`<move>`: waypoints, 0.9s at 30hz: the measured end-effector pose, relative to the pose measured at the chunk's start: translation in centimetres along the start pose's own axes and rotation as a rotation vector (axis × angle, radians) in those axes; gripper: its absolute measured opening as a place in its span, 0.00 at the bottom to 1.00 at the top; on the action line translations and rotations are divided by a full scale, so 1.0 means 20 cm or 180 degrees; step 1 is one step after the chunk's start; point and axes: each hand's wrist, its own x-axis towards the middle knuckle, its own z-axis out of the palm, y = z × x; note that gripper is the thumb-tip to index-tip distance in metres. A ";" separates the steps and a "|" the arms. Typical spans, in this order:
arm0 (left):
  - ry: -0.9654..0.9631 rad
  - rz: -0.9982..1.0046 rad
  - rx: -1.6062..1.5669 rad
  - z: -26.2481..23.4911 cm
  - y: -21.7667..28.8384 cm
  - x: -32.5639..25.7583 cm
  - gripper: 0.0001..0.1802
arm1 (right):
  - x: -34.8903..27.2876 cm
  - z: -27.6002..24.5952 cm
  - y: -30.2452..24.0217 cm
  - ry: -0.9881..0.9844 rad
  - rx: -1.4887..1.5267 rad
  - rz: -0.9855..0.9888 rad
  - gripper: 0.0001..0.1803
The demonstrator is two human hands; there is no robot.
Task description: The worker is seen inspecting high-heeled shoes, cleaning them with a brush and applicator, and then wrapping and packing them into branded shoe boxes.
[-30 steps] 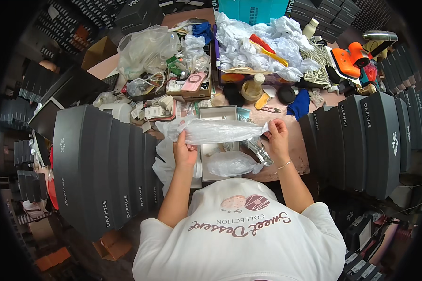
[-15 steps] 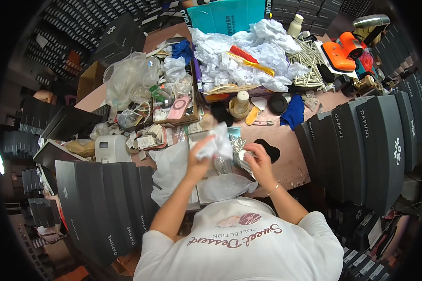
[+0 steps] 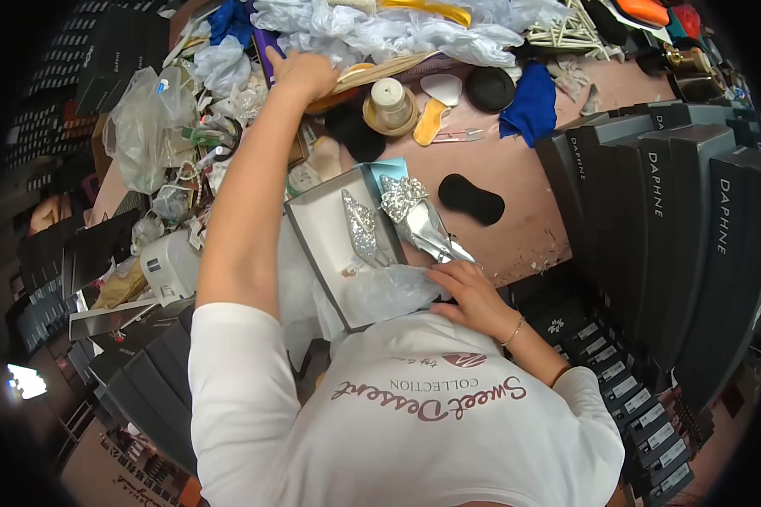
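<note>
The person's left hand (image 3: 300, 72) is stretched far across the cluttered pinkish worktable (image 3: 533, 211), its fingers curled down onto a heap of crumpled white tissue paper (image 3: 380, 34); whether they pinch a sheet cannot be told. The right hand (image 3: 469, 287) lies close to the body with loosely bent fingers resting on the heel end of a silver glittery pointed shoe (image 3: 418, 221). That shoe leans over the edge of an open grey cardboard shoebox (image 3: 334, 245), beside its mate (image 3: 362, 224) lying inside.
</note>
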 end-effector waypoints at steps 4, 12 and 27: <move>-0.0158 -0.0132 -0.0400 0.05 0.00 0.02 0.28 | 0.09 0.15 -0.02 -0.0139 -0.1118 -0.0242 0.30; 0.1867 0.0618 -0.2790 -0.09 0.02 -0.87 0.45 | 0.12 0.06 -0.08 -0.0025 0.0789 0.0785 0.21; 0.0638 -0.0226 -0.4515 0.47 0.19 -1.86 0.09 | 0.21 0.00 -0.50 -0.0262 -0.0515 -0.0783 0.27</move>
